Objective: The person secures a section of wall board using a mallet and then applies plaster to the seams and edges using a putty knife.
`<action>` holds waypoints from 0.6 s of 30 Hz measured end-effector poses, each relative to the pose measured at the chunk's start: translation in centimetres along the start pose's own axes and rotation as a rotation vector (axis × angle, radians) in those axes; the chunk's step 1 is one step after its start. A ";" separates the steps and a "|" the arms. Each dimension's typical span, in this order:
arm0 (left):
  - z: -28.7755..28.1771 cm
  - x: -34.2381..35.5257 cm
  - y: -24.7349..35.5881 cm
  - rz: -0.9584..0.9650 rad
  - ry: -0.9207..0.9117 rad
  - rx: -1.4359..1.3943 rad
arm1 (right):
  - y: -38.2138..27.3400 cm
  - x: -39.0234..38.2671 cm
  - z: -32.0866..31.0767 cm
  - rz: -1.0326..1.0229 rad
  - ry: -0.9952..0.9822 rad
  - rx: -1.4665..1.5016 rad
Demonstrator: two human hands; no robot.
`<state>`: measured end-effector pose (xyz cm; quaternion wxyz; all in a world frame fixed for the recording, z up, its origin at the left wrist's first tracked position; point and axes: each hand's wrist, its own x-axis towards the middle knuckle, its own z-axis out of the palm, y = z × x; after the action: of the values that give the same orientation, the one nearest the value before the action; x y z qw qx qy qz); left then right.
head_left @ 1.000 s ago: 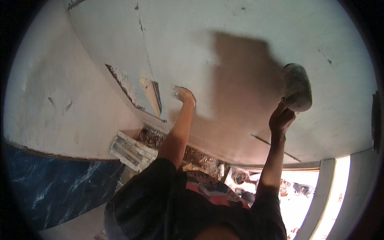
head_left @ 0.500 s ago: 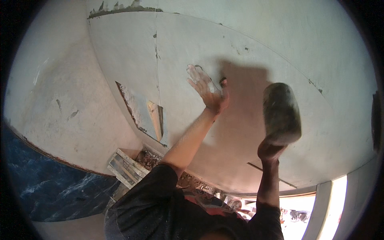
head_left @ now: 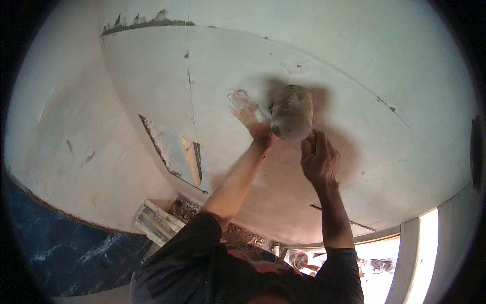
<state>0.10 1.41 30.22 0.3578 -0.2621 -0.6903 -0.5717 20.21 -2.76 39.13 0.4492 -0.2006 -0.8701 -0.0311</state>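
Note:
My left hand (head_left: pixel 249 115) lies with its fingers stretched out against the pale wall (head_left: pixel 233 66); its back is smeared with whitish dust. The thumb side is hidden behind the mallet, so I cannot tell whether anything small sits there. In my right hand (head_left: pixel 321 158), fingers wrapped round the handle, is a mallet (head_left: pixel 292 114) with a big, worn, dark grey-brown rounded head. That head is right beside my left hand, over its own shadow on the wall; whether it touches the surface cannot be made out.
Lower left, a broken opening (head_left: pixel 164 149) in the wall holds a wooden piece (head_left: pixel 191 161). Below are a pale slatted wooden frame (head_left: pixel 159 223), rubble (head_left: pixel 185 209) and a dark blue marbled surface (head_left: pixel 66 243). A bright doorway (head_left: pixel 379 268) stands at lower right.
The mallet has swung left and slightly up, from well right of my left hand to right beside it. My left hand stays against the wall; the whole view has shifted slightly.

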 end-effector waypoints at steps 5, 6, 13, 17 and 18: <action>0.0 -0.3 0.9 0.003 0.079 -0.061 | 1.5 -1.6 0.2 -0.125 0.106 0.043; -0.4 -0.2 1.3 0.012 0.075 -0.074 | 2.8 -1.9 0.7 -0.093 0.083 -0.004; 0.7 0.4 -0.2 0.029 0.058 -0.063 | 1.0 -0.6 0.1 -0.118 0.085 -0.064; -1.1 0.0 0.3 0.099 0.088 -0.195 | -1.1 1.3 -0.4 -0.001 -0.028 -0.071; -1.1 0.4 0.2 0.114 0.101 -0.210 | -2.2 2.0 -0.5 -0.085 -0.007 -0.039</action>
<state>0.26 0.36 30.77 0.3946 -0.3077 -0.5919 -0.6319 18.79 -4.26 41.28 0.4404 -0.1723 -0.8786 -0.0662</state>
